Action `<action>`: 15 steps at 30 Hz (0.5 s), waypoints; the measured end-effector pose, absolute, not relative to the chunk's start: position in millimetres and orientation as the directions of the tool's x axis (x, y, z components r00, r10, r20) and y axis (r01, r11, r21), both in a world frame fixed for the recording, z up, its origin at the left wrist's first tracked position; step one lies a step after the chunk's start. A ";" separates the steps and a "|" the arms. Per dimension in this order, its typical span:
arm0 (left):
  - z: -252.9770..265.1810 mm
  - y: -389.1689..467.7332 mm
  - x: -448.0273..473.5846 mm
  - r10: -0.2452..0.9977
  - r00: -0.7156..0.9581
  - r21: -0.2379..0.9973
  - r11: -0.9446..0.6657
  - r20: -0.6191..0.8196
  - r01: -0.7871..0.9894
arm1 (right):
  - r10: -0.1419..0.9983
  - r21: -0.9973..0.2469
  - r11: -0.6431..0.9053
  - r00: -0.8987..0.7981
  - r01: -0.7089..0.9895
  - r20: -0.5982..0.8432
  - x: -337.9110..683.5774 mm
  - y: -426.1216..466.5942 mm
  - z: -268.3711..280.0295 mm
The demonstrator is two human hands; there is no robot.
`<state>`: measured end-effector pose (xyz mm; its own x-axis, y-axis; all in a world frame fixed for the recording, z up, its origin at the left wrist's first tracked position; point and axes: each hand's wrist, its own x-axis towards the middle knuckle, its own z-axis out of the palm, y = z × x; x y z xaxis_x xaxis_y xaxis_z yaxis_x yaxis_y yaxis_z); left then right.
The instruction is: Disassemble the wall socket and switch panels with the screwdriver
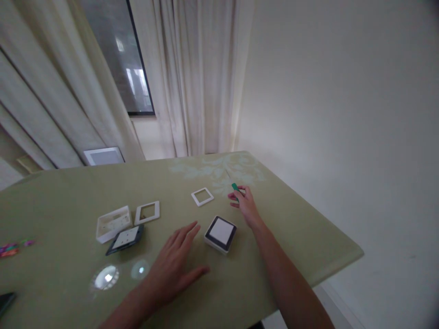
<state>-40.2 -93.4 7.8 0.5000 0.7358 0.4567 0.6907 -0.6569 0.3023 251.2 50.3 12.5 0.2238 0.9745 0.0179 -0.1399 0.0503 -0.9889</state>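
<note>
My right hand [247, 206] is closed around the green handle of a screwdriver [235, 187], its thin shaft pointing away over the table. Just left of my right forearm lies a white box-shaped switch [221, 232] with a dark border around its pale face. My left hand [176, 260] is held open to the left of that switch, thumb and fingers apart, with nothing in it. Beyond the switch rests a square white frame [202, 197].
On the left lie an open white back box [114, 224], a second white frame [147, 212] and a dark-edged switch panel [125, 239] tilted against the box. Small colourful pieces [13, 248] sit at far left. The table's edge [308, 210] runs along the right, near the wall.
</note>
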 end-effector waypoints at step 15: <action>9.4 -91.5 -47.4 0.806 0.467 0.460 -0.591 0.363 0.663 | 0.927 -0.949 0.282 0.218 0.139 0.307 217.1 37.9 19.9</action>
<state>-47.4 -91.5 9.4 0.4670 0.8063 0.3630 0.6625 -0.5909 0.4603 217.1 37.9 19.9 0.2178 0.9266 0.3065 0.1387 0.2815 -0.9495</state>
